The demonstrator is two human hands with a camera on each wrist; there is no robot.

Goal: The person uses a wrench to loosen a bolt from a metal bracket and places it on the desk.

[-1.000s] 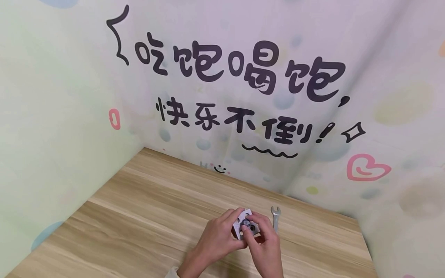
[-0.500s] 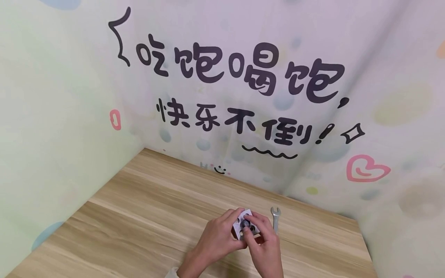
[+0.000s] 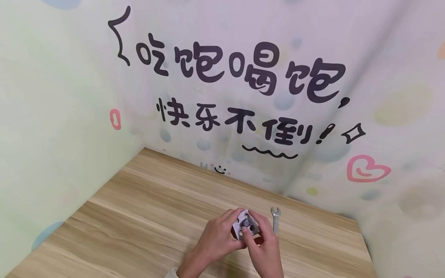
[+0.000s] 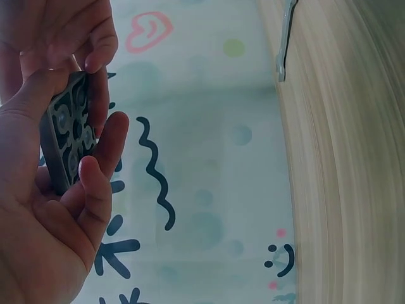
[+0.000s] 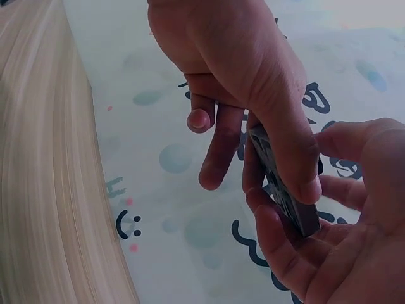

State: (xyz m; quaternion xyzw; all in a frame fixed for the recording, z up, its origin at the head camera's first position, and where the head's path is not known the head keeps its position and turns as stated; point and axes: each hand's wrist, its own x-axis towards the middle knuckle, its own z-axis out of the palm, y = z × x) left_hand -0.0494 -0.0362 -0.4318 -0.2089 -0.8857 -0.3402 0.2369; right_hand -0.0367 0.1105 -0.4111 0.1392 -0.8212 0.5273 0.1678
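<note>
A square grey metal plate point(image 3: 251, 221) with round holes near its corners is held in the air above the table, between both hands, its face tilted up toward the head camera. At its centre a dark round knob point(image 3: 246, 222) is seen. The plate's left edge is gripped by the left hand point(image 3: 218, 234), with the fingers curled about it. The plate is also pinched by the right hand point(image 3: 265, 240): its thumb is laid on the face at the knob's lower edge, though whether the knob itself is pressed cannot be told. Beyond the right hand, an open-ended wrench point(image 3: 276, 217) is laid on the wood-grained table point(image 3: 139, 216), its jaw end pointed away and its lower end hidden in the head view. The table is backed by a pale wall covering point(image 3: 222, 23), printed with black Chinese characters point(image 3: 262, 73) and a pink heart point(image 3: 367, 168).
</note>
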